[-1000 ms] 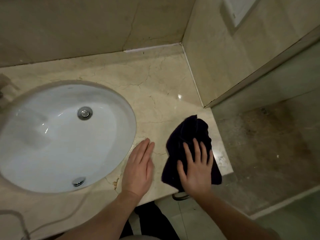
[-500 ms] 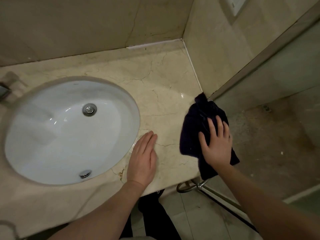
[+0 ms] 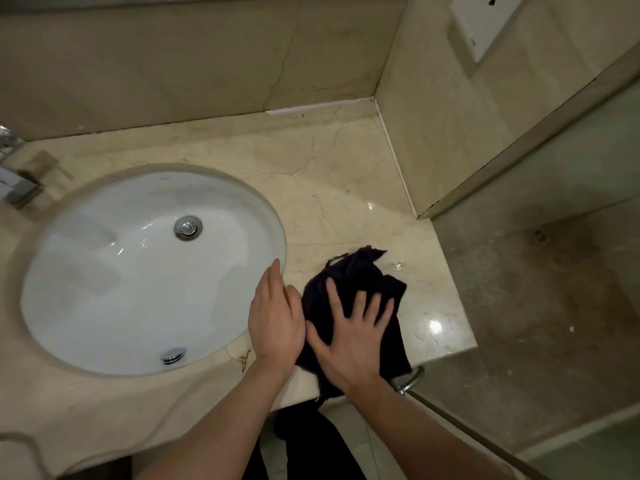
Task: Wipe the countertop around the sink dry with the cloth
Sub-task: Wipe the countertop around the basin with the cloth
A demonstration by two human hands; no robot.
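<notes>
At nine o'clock lies the white sink [image 3: 152,268], a chrome tap [image 3: 14,181] at its far-left edge. The left hand [image 3: 275,317] rests flat on the countertop [image 3: 329,188] at the basin's four o'clock rim, fingers straight and together, holding nothing. Just beside it, thumb almost touching, the right hand [image 3: 353,337] presses spread fingers down on the dark cloth [image 3: 356,278]. The cloth lies bunched under that palm, its long axis running from six o'clock, where it hangs over the front edge, towards one o'clock. So the right hand owns the cloth. Unwiped stone likely lies ahead at twelve to one o'clock, where droplets [image 3: 398,265] glint. The beige marble is veined, glossy, boxed in by tiled walls — a glass panel [image 3: 554,271] at three o'clock.
</notes>
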